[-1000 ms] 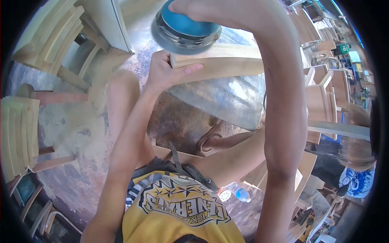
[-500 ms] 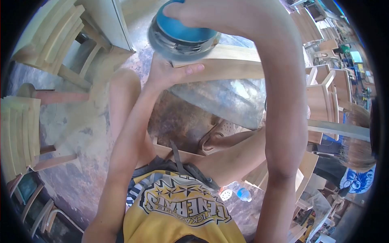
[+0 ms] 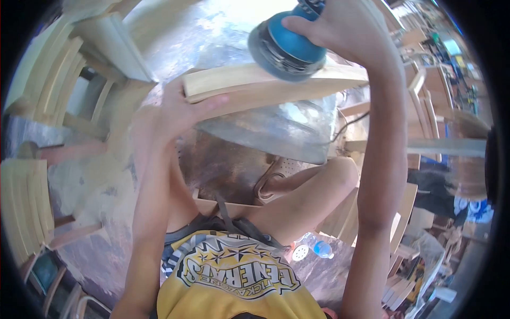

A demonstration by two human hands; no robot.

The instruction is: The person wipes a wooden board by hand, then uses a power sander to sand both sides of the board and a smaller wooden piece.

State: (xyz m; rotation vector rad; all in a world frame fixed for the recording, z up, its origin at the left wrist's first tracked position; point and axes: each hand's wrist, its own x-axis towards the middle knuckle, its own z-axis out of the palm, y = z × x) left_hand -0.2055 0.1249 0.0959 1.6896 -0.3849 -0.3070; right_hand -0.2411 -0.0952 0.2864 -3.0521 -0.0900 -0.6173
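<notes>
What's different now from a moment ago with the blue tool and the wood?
The right hand has carried the blue tool rightward along the wooden piece, away from the left hand, leaving that end uncovered. Nothing was let go: the right hand still holds the tool, the left the wood's end.

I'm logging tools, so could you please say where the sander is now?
In the head view, the sander is near the top, just right of centre, in the right hand over the board.
</notes>
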